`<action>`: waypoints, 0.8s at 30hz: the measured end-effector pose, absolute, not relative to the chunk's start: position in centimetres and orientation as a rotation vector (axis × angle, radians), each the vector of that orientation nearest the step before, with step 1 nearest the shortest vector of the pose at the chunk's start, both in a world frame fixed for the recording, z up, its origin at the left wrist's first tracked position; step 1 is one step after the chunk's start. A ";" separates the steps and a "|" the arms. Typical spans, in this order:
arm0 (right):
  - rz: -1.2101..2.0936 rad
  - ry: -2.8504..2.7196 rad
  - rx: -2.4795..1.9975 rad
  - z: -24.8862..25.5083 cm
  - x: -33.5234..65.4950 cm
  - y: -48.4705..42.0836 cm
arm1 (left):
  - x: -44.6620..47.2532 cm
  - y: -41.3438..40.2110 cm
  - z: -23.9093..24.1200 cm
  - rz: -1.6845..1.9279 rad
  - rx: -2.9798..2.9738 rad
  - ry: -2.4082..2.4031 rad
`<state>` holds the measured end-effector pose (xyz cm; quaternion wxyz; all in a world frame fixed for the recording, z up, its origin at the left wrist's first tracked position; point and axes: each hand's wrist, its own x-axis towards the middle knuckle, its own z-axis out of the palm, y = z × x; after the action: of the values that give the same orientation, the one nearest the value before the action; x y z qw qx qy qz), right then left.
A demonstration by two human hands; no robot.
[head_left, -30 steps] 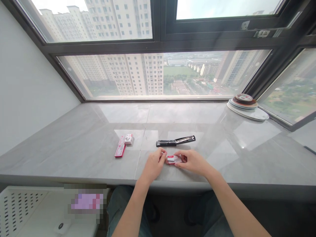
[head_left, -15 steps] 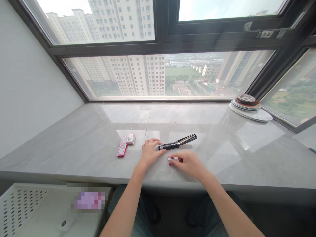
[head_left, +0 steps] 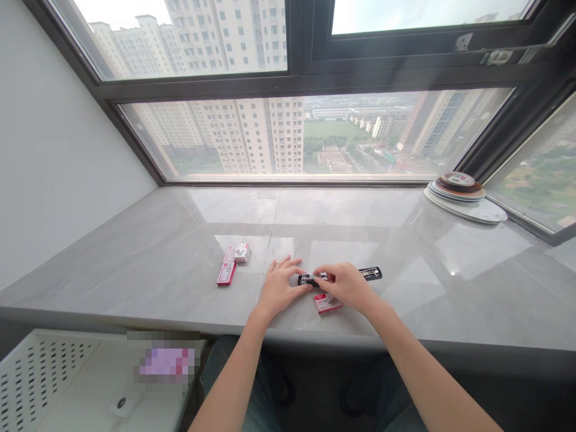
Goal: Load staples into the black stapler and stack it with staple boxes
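Note:
A black stapler (head_left: 369, 273) lies opened out flat on the grey stone sill (head_left: 135, 258), in front of me. My left hand (head_left: 279, 288) grips its left end with fingers curled around it. My right hand (head_left: 346, 285) rests over the middle of the stapler, fingers pinched at the staple channel; whether it holds staples is hidden. A small red and white staple box (head_left: 327, 303) lies on the sill just below my right hand, untouched.
Two more red and white staple boxes (head_left: 226, 273) (head_left: 242, 252) lie to the left on the sill. A stack of plates (head_left: 459, 191) sits at the far right by the window. A white perforated basket (head_left: 54, 384) is below the sill at left.
The stapler has been drawn closer to me. My right hand let go of the small staple box, which now lies on the sill, and moved up onto the stapler. My left hand stays at its left end.

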<state>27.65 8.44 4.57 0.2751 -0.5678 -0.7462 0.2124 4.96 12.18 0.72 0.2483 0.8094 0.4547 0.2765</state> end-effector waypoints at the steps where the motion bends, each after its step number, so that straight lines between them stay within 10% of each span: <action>1: 0.572 -1.998 -1.535 4.6 27.6 8.4 | 5.0 12.2 0.7 0.752 2.204 1.240; 24: 0.924 -1.744 -1.536 5.1 27.6 4.6 | 5.1 12.1 1.1 0.766 2.201 1.260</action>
<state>27.56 4.59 5.07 0.3148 -0.5828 -0.6619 0.3508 5.14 12.15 1.06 0.2439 0.8057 0.4613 0.2804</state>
